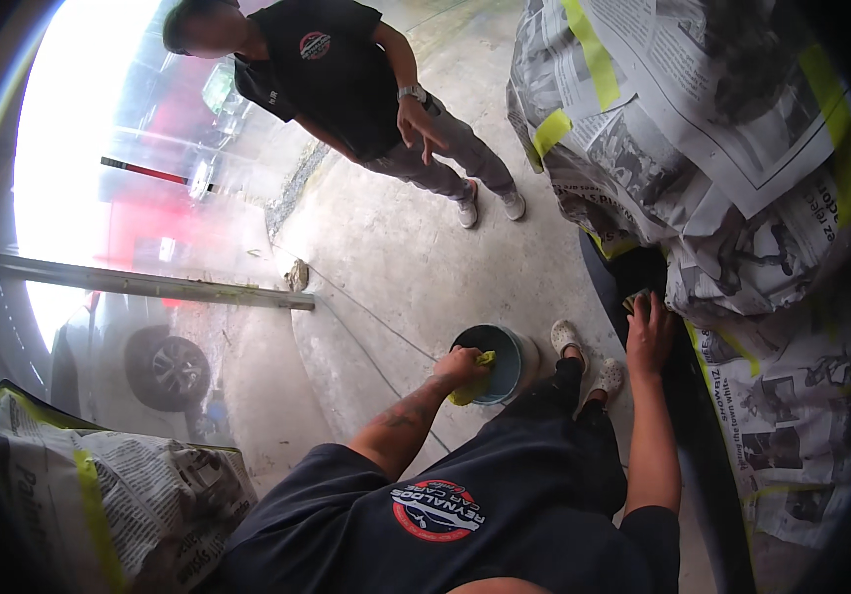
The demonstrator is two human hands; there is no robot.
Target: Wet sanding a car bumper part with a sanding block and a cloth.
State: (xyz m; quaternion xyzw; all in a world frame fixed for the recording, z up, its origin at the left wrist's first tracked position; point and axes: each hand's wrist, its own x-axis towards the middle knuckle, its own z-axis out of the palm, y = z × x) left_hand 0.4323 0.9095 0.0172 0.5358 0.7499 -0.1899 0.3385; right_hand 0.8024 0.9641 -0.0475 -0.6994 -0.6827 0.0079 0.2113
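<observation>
yellow cloth [473,387], a single piece, is in the person's left hand [458,367], above the mouth of one bucket [532,358]; whether it touches the rim i cannot tell. one small pad [635,298] is at the fingertips of the right hand [650,332], on one black panel [685,421] that runs past that hand toward the person's body. two pale clogs [565,338] are on the person's feet, between the hands. three newspaper-covered masses show: a large one [633,148] just beyond the right hand, another [792,445] to the right of the right forearm, and a third [119,495] to the left of the left arm, all with yellow-green tape. underfoot is a pale, stained concrete floor [396,247], with thin dark cords [366,322] lying on it beyond the left hand. one long metal bar [148,285] is well to the left of that hand, and one car wheel [180,371] shows on the same side. one other person [331,89] stands well beyond both hands. the left hand is closed around the cloth; the right has its fingers bent, pinching the pad against the panel, how tightly i cannot tell.
</observation>
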